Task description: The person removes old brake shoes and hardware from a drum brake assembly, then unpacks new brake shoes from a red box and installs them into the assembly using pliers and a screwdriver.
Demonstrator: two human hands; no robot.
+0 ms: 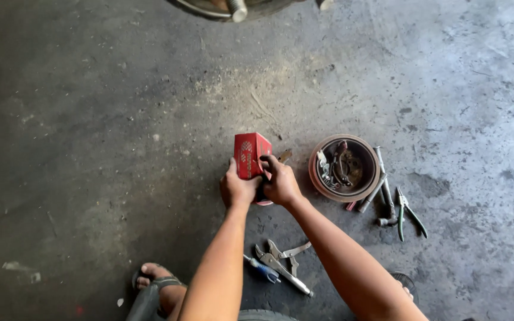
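Head view shows you opening the red carton [250, 153], just left of the brake drum [345, 167] on the floor: left hand [237, 189] grips its side, right hand [279, 181] pinches its flap. Next, I judge, the flap needs lifting clear.

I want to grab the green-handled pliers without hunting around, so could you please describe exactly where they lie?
Start at the round drum full of parts on the concrete floor, just right of the red box held by both hands. Metal wrenches lie against the drum's right edge, and the pliers lie just right of those. They are the only tool there with green handles.
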